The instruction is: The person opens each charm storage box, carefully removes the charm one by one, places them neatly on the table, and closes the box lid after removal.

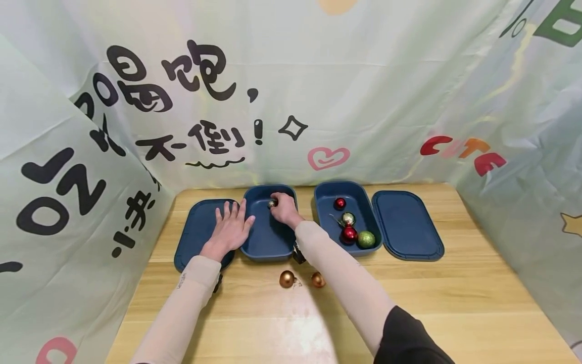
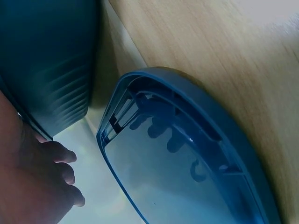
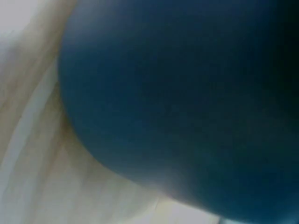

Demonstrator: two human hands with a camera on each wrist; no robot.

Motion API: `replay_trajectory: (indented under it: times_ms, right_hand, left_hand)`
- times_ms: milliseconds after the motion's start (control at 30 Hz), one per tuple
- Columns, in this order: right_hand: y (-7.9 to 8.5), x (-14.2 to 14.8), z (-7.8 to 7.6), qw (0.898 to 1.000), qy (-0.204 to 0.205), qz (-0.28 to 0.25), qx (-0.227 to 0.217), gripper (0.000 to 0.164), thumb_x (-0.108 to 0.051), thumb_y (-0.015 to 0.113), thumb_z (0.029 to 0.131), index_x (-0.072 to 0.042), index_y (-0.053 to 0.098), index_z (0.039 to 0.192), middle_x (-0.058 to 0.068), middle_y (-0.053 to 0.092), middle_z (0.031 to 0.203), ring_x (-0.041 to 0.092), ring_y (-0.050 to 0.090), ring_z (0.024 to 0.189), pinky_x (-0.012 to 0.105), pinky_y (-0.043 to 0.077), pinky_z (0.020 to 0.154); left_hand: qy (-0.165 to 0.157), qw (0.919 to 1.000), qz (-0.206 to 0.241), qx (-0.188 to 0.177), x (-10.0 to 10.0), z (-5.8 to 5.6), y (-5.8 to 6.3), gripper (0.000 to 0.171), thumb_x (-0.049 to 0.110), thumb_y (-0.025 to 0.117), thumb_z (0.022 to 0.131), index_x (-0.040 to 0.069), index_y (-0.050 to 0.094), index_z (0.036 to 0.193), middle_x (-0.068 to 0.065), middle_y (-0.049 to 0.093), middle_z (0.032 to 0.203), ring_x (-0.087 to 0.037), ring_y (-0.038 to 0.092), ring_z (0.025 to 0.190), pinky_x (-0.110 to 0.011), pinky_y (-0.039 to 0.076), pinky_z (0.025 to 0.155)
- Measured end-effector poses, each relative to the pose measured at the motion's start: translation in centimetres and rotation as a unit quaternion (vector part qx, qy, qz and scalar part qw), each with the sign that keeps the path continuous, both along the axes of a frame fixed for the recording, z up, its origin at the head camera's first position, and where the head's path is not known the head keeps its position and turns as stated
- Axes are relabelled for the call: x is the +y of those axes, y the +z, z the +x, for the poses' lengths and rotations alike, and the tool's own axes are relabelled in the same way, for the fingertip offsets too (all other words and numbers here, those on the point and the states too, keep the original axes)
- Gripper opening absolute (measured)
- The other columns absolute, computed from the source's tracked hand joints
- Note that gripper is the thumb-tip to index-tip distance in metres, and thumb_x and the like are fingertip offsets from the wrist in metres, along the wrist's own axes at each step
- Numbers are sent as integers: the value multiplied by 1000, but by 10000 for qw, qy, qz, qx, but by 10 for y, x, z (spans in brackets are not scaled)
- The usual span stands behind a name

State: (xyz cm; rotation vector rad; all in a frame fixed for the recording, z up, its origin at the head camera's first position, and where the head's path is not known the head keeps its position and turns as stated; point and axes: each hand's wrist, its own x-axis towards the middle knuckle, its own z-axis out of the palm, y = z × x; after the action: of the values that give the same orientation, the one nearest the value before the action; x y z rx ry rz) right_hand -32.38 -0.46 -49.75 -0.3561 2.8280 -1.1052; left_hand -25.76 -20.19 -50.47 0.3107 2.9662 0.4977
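Observation:
My right hand (image 1: 286, 208) reaches into the left blue container (image 1: 268, 235) and holds a small shiny bauble (image 1: 272, 203) at its fingertips. The bauble is partly hidden by the fingers, and its colour looks silvery-gold. My left hand (image 1: 231, 227), fingers spread and straight, is at the left rim of that container, over the edge of a blue lid (image 1: 195, 232). In the left wrist view, the left hand's fingers (image 2: 65, 172) show beside the container wall (image 2: 51, 60), with the lid (image 2: 154, 182) alongside. The right wrist view holds only a blurred blue container wall (image 3: 163, 107), without the hand.
A second blue container (image 1: 327, 207) to the right holds red baubles (image 1: 349, 234), a gold one (image 1: 348, 218) and a green one (image 1: 366, 239). Another blue lid (image 1: 409, 225) lies beyond it. Two copper baubles (image 1: 287, 279) sit on the wooden table (image 1: 254, 323) in front. Printed cloth (image 1: 282, 91) surrounds the table.

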Motion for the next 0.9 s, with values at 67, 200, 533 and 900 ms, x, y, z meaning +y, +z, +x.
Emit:
replay_trajectory:
  times_ms: [67, 200, 533, 900]
  right_hand:
    - [-1, 0, -1, 9999, 5, 99, 39, 45, -2, 62, 100, -1, 63, 145, 18, 67, 142, 34, 63, 133, 44, 51, 113]
    - [-3, -2, -2, 9998, 43, 187, 71, 43, -1, 63, 99, 0, 65, 141, 18, 69, 138, 34, 65, 129, 44, 53, 111]
    - [-6, -3, -4, 9991, 155, 339, 210, 33, -2, 68, 96, 1, 73, 128, 17, 75, 122, 32, 70, 115, 42, 57, 103]
    - [-9, -3, -2, 9926, 498, 837, 728, 16, -9, 73, 96, -4, 74, 81, 8, 64, 74, 24, 59, 77, 34, 50, 76]
  left_hand:
    - [3, 10000, -12, -7, 0, 0, 0, 72, 50, 23, 115, 9, 4, 171, -31, 15, 173, -51, -2, 162, -71, -5, 127]
    - [-9, 10000, -36, -18, 0, -1, 0, 72, 50, 23, 115, 9, 3, 171, -31, 14, 173, -51, -3, 162, -72, -5, 127]
    - [9, 10000, -34, -31, 0, -1, 1, 72, 50, 24, 115, 10, 3, 171, -30, 14, 174, -50, -3, 163, -71, -5, 128]
    - [26, 10000, 40, -3, 1, 0, 1, 70, 47, 26, 116, 9, 5, 171, -31, 15, 173, -51, -3, 162, -72, -6, 127]
